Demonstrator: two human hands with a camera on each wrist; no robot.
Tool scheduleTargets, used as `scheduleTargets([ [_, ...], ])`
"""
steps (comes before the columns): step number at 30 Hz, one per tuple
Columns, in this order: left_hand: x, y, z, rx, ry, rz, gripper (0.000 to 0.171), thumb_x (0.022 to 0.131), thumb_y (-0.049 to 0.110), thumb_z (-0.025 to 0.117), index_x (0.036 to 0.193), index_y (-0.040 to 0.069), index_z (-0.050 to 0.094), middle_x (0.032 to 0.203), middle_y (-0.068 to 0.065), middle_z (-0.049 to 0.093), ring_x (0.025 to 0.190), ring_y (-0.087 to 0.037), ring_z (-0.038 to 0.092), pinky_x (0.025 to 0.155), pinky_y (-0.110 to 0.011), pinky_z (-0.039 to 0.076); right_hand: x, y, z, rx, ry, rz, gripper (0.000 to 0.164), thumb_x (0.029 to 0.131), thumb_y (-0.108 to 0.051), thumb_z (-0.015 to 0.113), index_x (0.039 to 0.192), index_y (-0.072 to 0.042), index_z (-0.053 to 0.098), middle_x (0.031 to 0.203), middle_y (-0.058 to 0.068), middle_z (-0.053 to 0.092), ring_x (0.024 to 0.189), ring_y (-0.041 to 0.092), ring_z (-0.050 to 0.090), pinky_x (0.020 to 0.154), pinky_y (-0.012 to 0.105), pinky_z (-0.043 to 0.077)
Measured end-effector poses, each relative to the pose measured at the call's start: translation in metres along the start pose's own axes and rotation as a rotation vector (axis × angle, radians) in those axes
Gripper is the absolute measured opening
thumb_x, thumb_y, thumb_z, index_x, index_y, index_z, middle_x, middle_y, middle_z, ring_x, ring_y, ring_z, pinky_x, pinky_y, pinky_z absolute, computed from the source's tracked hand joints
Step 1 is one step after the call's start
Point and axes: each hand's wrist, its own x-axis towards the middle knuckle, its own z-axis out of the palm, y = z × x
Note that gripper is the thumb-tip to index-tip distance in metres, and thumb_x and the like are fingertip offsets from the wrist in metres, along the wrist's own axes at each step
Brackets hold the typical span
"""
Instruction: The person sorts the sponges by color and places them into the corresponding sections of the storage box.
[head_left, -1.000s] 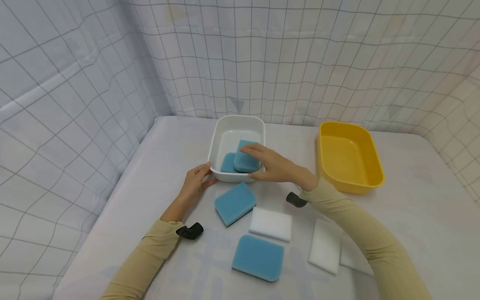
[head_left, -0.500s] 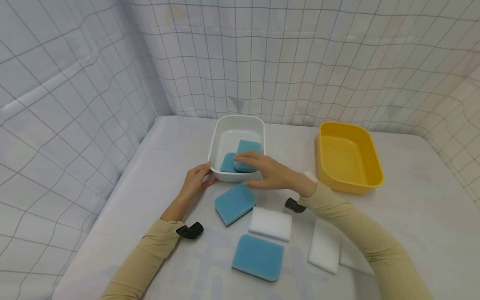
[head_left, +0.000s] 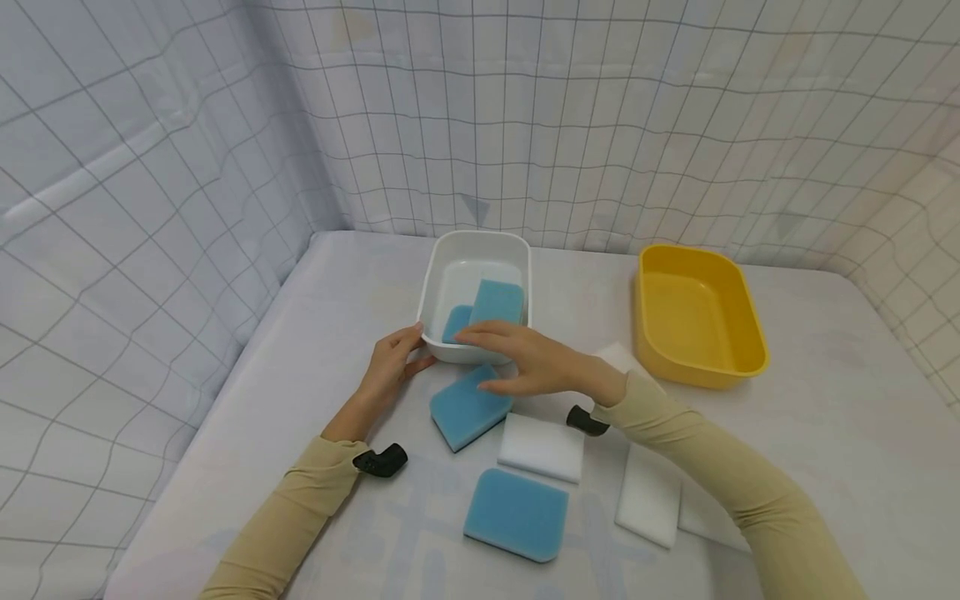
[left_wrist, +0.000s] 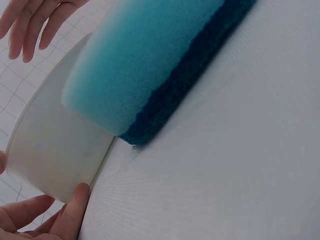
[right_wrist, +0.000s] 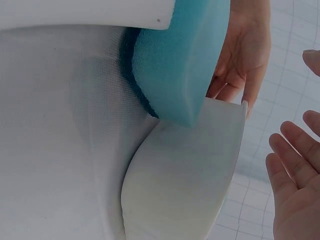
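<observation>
My left hand (head_left: 386, 371) holds the near left corner of a white plastic basin (head_left: 482, 233), its fingers at the rim and low on the wall. Two blue sponges lie inside the basin, the upper sponge (head_left: 499, 298) partly over the lower sponge (head_left: 454, 321). Hovering over the basin's near rim, my right hand (head_left: 536, 360) has its fingers spread and nothing in them. Just below its thumb lies another blue sponge (head_left: 467, 414) on the table, close in front of the basin. That sponge (left_wrist: 145, 60) shows a dark scouring layer underneath in the left wrist view.
A yellow basin (head_left: 693, 321) stands at the right. White sponges lie nearer: one white sponge (head_left: 542, 448) beside the blue one, others partly under the right forearm. Another blue sponge (head_left: 517, 515) lies at the front. Grid-patterned curtains (head_left: 570, 125) enclose the table.
My right hand has drawn back from the upper sponge in the basin, towards me and slightly left, over the near rim. The left hand and the basin have stayed put.
</observation>
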Motion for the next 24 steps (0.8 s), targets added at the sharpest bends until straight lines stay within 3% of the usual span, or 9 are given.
scheduleTargets([
  [7, 0.000, 0.001, 0.000, 0.002, -0.003, 0.005, 0.053, 0.101, 0.032, 0.039, 0.140, -0.005, 0.038, 0.146, -0.019, 0.035, 0.136, -0.029, 0.037, 0.096, -0.031, 0.052, 0.001, -0.005, 0.004, 0.017, -0.050, -0.026, 0.063, 0.084, -0.023, 0.070, 0.137, -0.003, 0.044, 0.139, 0.012, 0.046, 0.129, 0.024, 0.044, 0.106, 0.036, 0.044],
  [12, 0.000, 0.001, -0.001, 0.008, -0.002, 0.003, 0.053, 0.101, 0.032, 0.039, 0.140, -0.005, 0.037, 0.145, -0.020, 0.036, 0.136, -0.029, 0.036, 0.097, -0.031, 0.051, 0.002, -0.007, 0.011, 0.029, -0.147, -0.019, 0.064, 0.084, -0.026, 0.070, 0.139, -0.005, 0.043, 0.141, 0.010, 0.046, 0.131, 0.021, 0.044, 0.107, 0.033, 0.044],
  [19, -0.001, 0.000, -0.001, 0.019, -0.013, 0.002, 0.054, 0.101, 0.032, 0.038, 0.140, -0.005, 0.037, 0.146, -0.020, 0.035, 0.136, -0.030, 0.037, 0.097, -0.030, 0.051, 0.003, -0.005, 0.022, 0.005, -0.215, -0.083, 0.066, 0.083, -0.029, 0.071, 0.138, -0.004, 0.044, 0.141, 0.010, 0.046, 0.132, 0.021, 0.043, 0.110, 0.031, 0.041],
  [24, 0.000, 0.001, -0.001, 0.025, -0.014, 0.004, 0.054, 0.101, 0.033, 0.038, 0.140, -0.005, 0.037, 0.146, -0.019, 0.036, 0.136, -0.029, 0.036, 0.098, -0.032, 0.050, 0.002, -0.006, 0.024, 0.001, -0.265, -0.045, 0.069, 0.082, -0.030, 0.072, 0.140, -0.006, 0.043, 0.143, 0.010, 0.044, 0.134, 0.021, 0.041, 0.112, 0.033, 0.039],
])
